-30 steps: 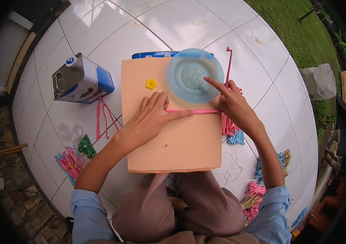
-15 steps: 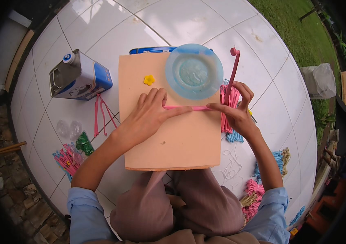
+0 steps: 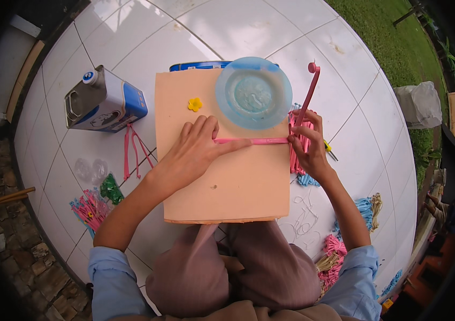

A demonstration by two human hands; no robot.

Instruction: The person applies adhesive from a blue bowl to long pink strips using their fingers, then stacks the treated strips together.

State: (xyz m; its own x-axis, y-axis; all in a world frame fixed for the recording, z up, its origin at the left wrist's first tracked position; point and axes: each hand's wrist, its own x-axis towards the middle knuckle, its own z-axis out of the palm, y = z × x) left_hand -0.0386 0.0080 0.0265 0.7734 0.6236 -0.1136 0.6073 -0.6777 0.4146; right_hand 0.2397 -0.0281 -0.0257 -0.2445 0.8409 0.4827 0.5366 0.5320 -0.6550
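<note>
A narrow pink strip (image 3: 270,142) lies across a peach-coloured board (image 3: 227,192) above my lap. My left hand (image 3: 187,152) holds its left part down, fingers curled and thumb stretched along the strip. At the board's right edge, my right hand (image 3: 311,147) pinches the same strip between thumb and fingers. Beyond that pinch the strip bends and rises, ending in a small round curl. Farther back on the board are a translucent blue dish (image 3: 254,113) and a yellow flower-shaped piece (image 3: 195,104). My left fingers hide the strip's other end.
A rectangular metal can (image 3: 107,101) stands left on white tiles, with pink strips (image 3: 131,152) beside it. Pink bundles (image 3: 298,155) and a yellow-handled tool (image 3: 330,149) lie right of the board. A colourful bundle (image 3: 89,209) and green packet (image 3: 111,189) lie left; blue bundles (image 3: 364,208) lie right.
My right hand has slid slightly right along the strip, its thumb now at the board's edge, baring more of the strip. The raised curled end has shifted a little right. My left hand stays put.
</note>
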